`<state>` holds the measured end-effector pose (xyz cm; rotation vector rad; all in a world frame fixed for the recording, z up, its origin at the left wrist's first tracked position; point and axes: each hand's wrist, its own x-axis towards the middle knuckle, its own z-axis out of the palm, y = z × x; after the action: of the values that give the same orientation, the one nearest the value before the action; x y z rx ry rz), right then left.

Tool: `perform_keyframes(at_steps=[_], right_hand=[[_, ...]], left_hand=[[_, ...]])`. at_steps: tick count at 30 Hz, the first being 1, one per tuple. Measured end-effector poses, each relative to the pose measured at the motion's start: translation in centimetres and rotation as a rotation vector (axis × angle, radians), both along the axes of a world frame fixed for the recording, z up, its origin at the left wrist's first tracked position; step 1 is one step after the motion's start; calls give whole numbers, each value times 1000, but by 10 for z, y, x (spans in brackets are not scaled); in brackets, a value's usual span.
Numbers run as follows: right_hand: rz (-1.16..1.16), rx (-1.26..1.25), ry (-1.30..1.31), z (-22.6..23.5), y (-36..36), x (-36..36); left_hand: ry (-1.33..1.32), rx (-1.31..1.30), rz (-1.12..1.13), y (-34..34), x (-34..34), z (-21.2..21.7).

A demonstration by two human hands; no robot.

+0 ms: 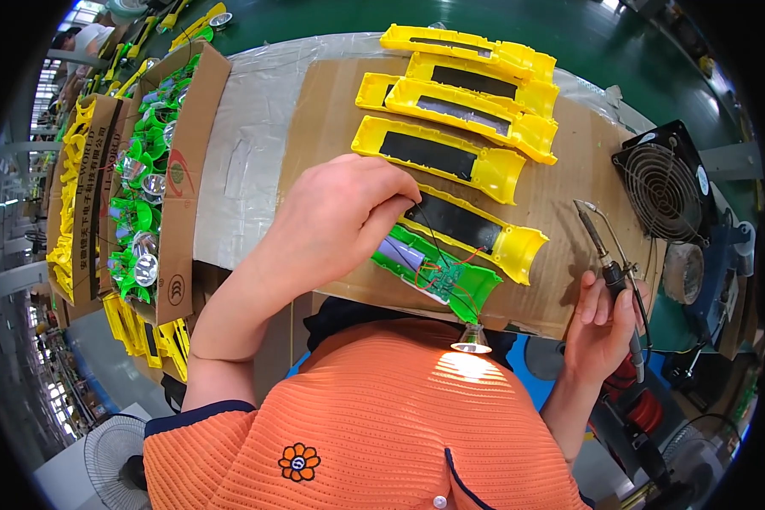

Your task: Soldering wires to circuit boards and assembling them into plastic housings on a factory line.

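Note:
My left hand is closed in a pinch over a yellow shell half, with a thin black wire running from its fingertips. That wire leads down to a small green circuit board in an open green flashlight housing. A purple cylindrical battery lies in the housing, partly behind my hand. At the housing's near end a reflector lamp head is lit and shines on my orange shirt. Off to the right, my right hand grips a soldering iron, its tip pointing up and away from the board.
Several yellow shell halves with black panels lie in a column on the cardboard sheet. A carton of green housings stands left, beside another of yellow parts. A black fan and blue box stand right.

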<state>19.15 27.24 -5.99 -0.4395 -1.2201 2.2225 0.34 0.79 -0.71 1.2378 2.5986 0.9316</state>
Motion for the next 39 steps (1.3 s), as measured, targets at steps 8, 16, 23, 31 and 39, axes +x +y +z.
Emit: perform_keyframes(at_steps=[8, 16, 23, 31, 39], right_hand=[[-1, -3, 2, 1, -2, -2], [-10, 18, -32, 3, -2, -2], [6, 50, -41, 5, -1, -2], [280, 143, -149, 26, 4, 0], [415, 183, -306, 35, 4, -16]], left_hand=[[-32, -21, 13, 1, -1, 0], [3, -38, -53, 2, 0, 8], [37, 12, -136, 30, 21, 19], [57, -124, -99, 42, 29, 2], [71, -93, -13, 46, 31, -4]])
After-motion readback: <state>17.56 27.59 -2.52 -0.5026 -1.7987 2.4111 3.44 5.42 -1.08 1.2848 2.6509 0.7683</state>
